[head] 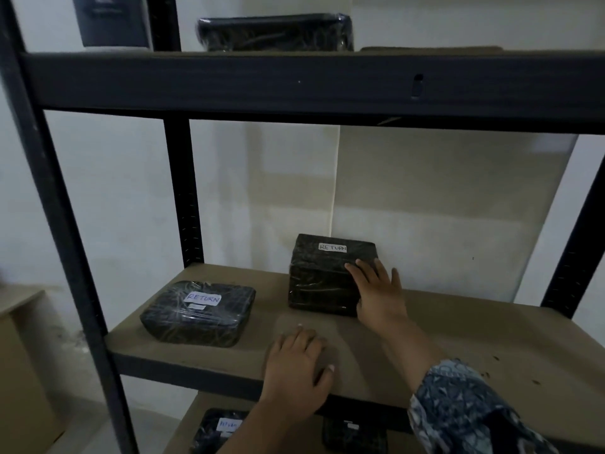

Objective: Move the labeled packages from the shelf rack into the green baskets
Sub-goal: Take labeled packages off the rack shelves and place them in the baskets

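Dim room w/ pale wall behind a dark metal rack (pixel 59 224), its brown board shelf (pixel 474 339) holding a boxy film-wrapped black package (pixel 324 280) marked RETURN at the back, right hand (pixel 379 290) spread flat on its right side, not gripping, left hand (pixel 298 365) open palm-down on the shelf's front edge, a rounder RETURN package (pixel 199 312) left of the box, lower-shelf pkgs partly hidden.

Just one view here, a head cam, wide-angle, so the rack (pixel 82 290) posts bow out at the edges. It faces straight into the rack from close up, tilted slightly down onto the middle shelf (pixel 474 339), which fills most of the frame. The upper shelf's (pixel 294 80) front edge runs across the top, and the lower shelf (pixel 183 430) peeks in at the bottom.
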### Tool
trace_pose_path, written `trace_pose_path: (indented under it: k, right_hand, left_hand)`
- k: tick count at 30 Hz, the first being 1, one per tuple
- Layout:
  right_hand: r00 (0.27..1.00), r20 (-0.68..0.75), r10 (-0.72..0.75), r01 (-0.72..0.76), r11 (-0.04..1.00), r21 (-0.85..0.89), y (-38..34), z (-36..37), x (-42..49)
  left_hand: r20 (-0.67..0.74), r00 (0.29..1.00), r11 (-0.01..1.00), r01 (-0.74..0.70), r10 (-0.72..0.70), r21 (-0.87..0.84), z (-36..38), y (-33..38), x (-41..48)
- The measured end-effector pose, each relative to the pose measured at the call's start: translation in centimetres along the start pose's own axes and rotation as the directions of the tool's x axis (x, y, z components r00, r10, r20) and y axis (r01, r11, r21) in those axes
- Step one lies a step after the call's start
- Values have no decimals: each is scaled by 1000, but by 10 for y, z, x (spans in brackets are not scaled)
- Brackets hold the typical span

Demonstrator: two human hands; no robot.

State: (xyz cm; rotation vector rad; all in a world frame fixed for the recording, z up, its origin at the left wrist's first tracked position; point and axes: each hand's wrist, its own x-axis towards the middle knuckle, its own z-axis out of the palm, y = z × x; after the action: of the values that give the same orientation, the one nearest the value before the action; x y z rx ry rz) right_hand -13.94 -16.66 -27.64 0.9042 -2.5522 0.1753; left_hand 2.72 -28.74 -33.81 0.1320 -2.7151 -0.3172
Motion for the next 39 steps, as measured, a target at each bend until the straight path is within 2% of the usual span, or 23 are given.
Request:
trace_pose_path:
  k: [3,5,9,14,19,24,29,35,39]
  right_hand:
    - [998,45,34,-31,997,-67,-7,-8,1]
    - [998,-10,69,-70,995,-74,-19,-7,-5]
    - [980,-192,53,-34,994,103,-62,3,-27]
    - [991,-130,27,23,931,365,-130,11,-51]
    - [995,80,59,-97,743,662,-190,11,-52]
    - [980,195,50,-176,678,713,-226,17,-45]
    - [986,119,119,-168,629,759,-232,18,-50]
    - [963,81,257,-227,607,761,-208,15,-63]
    - [965,43,259,-197,606,770,-190,11,-78]
  left_hand:
    - [-49,999,1000,-1,0,-21,-3,-16,-10]
    - [-113,993,999,-29,25,-26,-5,-28,-18]
    - [-117,990,994,-92,84,-62,-16,-45,-36]
    - [-224,964,976,-176,144,-130,-34,-64,-63]
    - [-295,951,989,-118,87,-88,-54,-103,-89]
    - [-384,922,996,28,-57,-82,-74,-151,-106]
    - [-397,897,981,177,-195,-83,-82,-185,-107]
    - [-370,913,983,135,-173,-125,-73,-187,-92]
    - [-298,934,980,183,-197,-76,-59,-186,-76]
